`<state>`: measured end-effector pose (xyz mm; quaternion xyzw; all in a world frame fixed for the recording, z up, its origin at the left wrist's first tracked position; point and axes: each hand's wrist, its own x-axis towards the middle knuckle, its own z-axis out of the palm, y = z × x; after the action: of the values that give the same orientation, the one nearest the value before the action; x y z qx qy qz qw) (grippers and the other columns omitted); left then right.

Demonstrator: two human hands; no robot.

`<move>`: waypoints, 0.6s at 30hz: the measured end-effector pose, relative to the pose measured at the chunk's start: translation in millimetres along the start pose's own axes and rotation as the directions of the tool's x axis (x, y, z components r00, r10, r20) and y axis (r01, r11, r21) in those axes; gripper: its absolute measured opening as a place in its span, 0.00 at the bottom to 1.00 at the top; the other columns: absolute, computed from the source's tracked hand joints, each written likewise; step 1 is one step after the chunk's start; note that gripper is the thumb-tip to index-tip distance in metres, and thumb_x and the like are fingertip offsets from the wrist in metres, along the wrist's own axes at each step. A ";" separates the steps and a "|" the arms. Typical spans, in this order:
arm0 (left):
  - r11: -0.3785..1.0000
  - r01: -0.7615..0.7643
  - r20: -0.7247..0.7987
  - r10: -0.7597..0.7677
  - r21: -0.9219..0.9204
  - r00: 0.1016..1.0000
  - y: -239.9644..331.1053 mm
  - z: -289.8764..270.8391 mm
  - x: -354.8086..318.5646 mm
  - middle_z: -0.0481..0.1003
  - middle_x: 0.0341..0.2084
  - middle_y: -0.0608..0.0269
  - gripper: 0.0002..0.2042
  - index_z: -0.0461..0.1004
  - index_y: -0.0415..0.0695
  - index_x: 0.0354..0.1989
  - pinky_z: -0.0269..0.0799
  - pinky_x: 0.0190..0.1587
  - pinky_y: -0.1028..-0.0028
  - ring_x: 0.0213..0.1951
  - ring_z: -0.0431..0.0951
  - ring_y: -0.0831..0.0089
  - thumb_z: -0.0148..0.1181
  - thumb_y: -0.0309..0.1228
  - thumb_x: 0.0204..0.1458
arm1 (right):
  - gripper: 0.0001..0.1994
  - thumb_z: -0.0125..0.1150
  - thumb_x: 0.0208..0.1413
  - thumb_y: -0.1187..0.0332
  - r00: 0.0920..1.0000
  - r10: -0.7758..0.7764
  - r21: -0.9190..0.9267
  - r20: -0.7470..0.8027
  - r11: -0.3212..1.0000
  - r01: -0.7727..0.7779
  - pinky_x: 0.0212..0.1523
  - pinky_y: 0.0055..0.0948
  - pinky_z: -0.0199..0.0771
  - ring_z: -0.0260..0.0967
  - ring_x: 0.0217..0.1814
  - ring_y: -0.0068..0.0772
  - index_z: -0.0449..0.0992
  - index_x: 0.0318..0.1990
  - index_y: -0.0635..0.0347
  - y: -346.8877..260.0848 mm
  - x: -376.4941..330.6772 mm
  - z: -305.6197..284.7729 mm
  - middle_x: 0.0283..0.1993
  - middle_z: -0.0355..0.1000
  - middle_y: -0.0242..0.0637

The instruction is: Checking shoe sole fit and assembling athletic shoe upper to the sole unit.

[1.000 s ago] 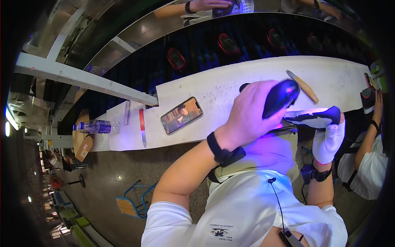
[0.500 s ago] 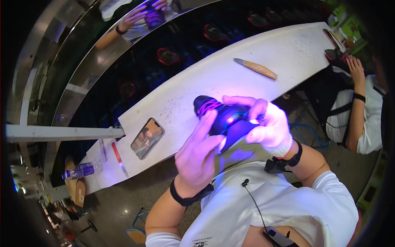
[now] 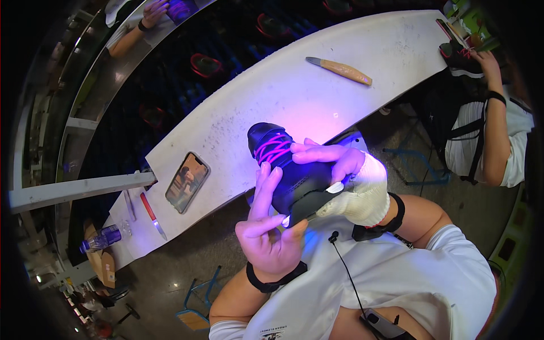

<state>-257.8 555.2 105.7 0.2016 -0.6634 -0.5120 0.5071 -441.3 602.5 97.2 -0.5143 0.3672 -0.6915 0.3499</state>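
A black shoe [image 3: 294, 170] with pink laces [image 3: 273, 148] is held between both hands over the table's near edge, toe pointing away to the left. My left hand [image 3: 272, 241] grips its near left part, thumb and a fingertip pinching a dark flap-like edge [image 3: 309, 205]. My right hand [image 3: 357, 184], in a white knitted glove that leaves fingers bare, holds the right side. Its fingers reach across toward the laces, and its thumb side is partly hidden. Small white patches show at both ends of the dark edge; what they are I cannot tell. Purple light falls on the shoe.
On the white table [image 3: 226, 124] lie a wooden-handled knife [image 3: 343, 70], a phone [image 3: 188, 182] and a red-handled knife [image 3: 151, 211]. A bottle [image 3: 103, 238] stands at the left end. At right, a co-worker's hand [image 3: 486, 63] touches another shoe [image 3: 462, 58]. Several shoes move-line dark beyond the table.
The shoe has tilted, showing more of its laces and side. My left fingers have curled to pinch the near edge, and my right fingers now extend over the upper. The whole view has shifted slightly.
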 end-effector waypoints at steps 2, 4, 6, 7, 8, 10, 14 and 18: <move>0.996 -0.016 -0.028 0.014 -0.085 1.000 0.4 -1.2 -2.2 0.69 0.64 0.21 0.17 0.69 0.40 0.41 0.50 0.76 0.42 0.73 0.63 0.32 0.71 0.39 0.62 | 0.22 0.84 0.46 0.73 1.000 -0.028 0.004 -0.015 1.000 0.028 0.76 0.57 0.62 0.72 0.71 0.58 0.68 0.36 0.56 0.5 0.5 -0.1 0.65 0.75 0.60; 0.997 0.051 -0.037 -0.054 -0.066 0.998 6.1 -6.0 -1.4 0.71 0.62 0.24 0.17 0.70 0.41 0.44 0.53 0.75 0.43 0.71 0.66 0.32 0.71 0.39 0.62 | 0.22 0.85 0.45 0.71 0.995 -0.028 -0.158 0.094 0.987 0.043 0.65 0.48 0.77 0.78 0.64 0.54 0.69 0.35 0.57 -6.7 7.0 -6.4 0.61 0.78 0.56; 0.992 0.119 -0.043 -0.120 -0.039 0.992 16.0 -10.6 7.6 0.74 0.61 0.27 0.17 0.72 0.41 0.46 0.57 0.74 0.43 0.69 0.70 0.33 0.71 0.40 0.62 | 0.22 0.86 0.44 0.70 0.996 -0.040 -0.192 0.083 0.980 0.055 0.59 0.43 0.81 0.81 0.60 0.52 0.69 0.34 0.57 -7.2 11.3 -8.9 0.59 0.80 0.54; 0.992 0.123 -0.002 -0.123 -0.026 0.992 21.9 -13.3 16.6 0.75 0.58 0.31 0.19 0.72 0.41 0.49 0.60 0.72 0.45 0.65 0.73 0.36 0.70 0.42 0.62 | 0.23 0.86 0.44 0.69 0.995 -0.050 -0.239 0.091 0.968 0.071 0.52 0.38 0.84 0.84 0.55 0.49 0.70 0.34 0.57 -6.1 12.5 -8.5 0.57 0.82 0.52; 0.992 0.126 0.038 -0.126 -0.012 0.991 24.2 -17.9 23.5 0.77 0.56 0.35 0.21 0.72 0.41 0.52 0.64 0.70 0.46 0.62 0.76 0.39 0.69 0.44 0.63 | 0.23 0.87 0.42 0.63 0.995 -0.046 -0.294 0.090 0.953 0.071 0.43 0.33 0.85 0.85 0.47 0.46 0.71 0.31 0.56 -5.2 14.0 -6.4 0.52 0.84 0.47; 0.980 0.072 0.168 -0.104 0.184 0.980 23.9 -33.0 34.2 0.77 0.54 0.37 0.23 0.70 0.41 0.55 0.65 0.68 0.48 0.59 0.76 0.43 0.67 0.46 0.64 | 0.22 0.88 0.42 0.63 0.982 0.076 -0.331 0.174 0.944 -0.015 0.55 0.41 0.80 0.80 0.57 0.51 0.74 0.31 0.57 -20.9 22.1 -9.7 0.57 0.80 0.50; 0.955 0.033 0.144 -0.079 0.296 0.986 18.2 -39.4 25.0 0.75 0.54 0.38 0.20 0.67 0.42 0.57 0.66 0.66 0.48 0.59 0.74 0.49 0.54 0.47 0.70 | 0.22 0.88 0.39 0.60 0.976 0.072 -0.420 0.205 0.907 0.022 0.58 0.44 0.80 0.77 0.63 0.54 0.77 0.31 0.58 15.8 11.9 0.1 0.64 0.75 0.52; 0.976 0.151 -0.004 -0.152 0.156 0.988 29.0 -55.2 30.0 0.77 0.53 0.36 0.16 0.68 0.41 0.52 0.64 0.69 0.43 0.61 0.75 0.42 0.48 0.43 0.73 | 0.24 0.85 0.34 0.57 0.959 -0.139 -0.521 0.246 0.816 0.252 0.42 0.45 0.77 0.75 0.45 0.52 0.75 0.33 0.55 55.1 15.4 -3.7 0.58 0.77 0.49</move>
<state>-214.1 516.8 143.2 0.2885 -0.6861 -0.4967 0.4465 -442.5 563.0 55.6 -0.6936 0.4578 -0.5356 0.1498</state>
